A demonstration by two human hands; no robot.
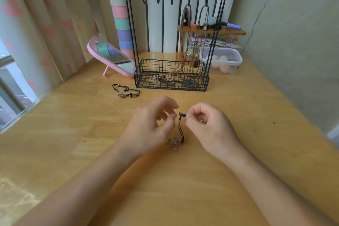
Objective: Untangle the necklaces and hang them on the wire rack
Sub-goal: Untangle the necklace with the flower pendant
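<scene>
Necklace (pixel 181 130) in right hand (pixel 211 126) pinch, left hand (pixel 146 128) just beside.

Home desk (pixel 73 134), pink mirror (pixel 112 57), heart curtains (pixel 45 16).

I note both bare forearms entering from the lower edge and converging toward centre. Left hand (pixel 148 126): palm turned inward, fingers loosely curled, gripping nothing I can make out; its outline is blurred. Right hand (pixel 211 126): thumb and forefinger pinch the top of a cord (pixel 181 128), other fingers curled. The hands are just beside each other, apart.
</scene>
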